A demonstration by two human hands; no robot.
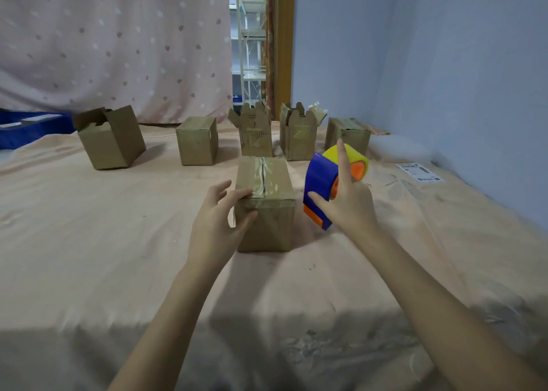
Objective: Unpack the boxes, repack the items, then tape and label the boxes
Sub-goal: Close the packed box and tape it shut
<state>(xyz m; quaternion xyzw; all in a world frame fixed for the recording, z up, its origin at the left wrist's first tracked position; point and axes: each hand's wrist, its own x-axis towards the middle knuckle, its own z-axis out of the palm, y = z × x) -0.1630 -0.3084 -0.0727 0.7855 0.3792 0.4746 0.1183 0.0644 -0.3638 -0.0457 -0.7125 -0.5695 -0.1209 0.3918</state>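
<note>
- Head view, lower centre: left hand (218,221) grips the near top corner of the closed box (265,203), thumb on the front face, fingers curled over the edge.
- Right of it: right hand (345,201) holds the tape dispenser (332,180) just beside the box, index finger raised straight, other fingers wrapped on the blue body.
- Box sits mid-frame on the peach bed sheet (89,242); tape already runs along its top seam.
- Judgement: keep the box pinned, press tape ends flat down both faces.
- Upper frame: five more boxes (197,140) in a row, some open; label sheet (421,172) at right.
</note>
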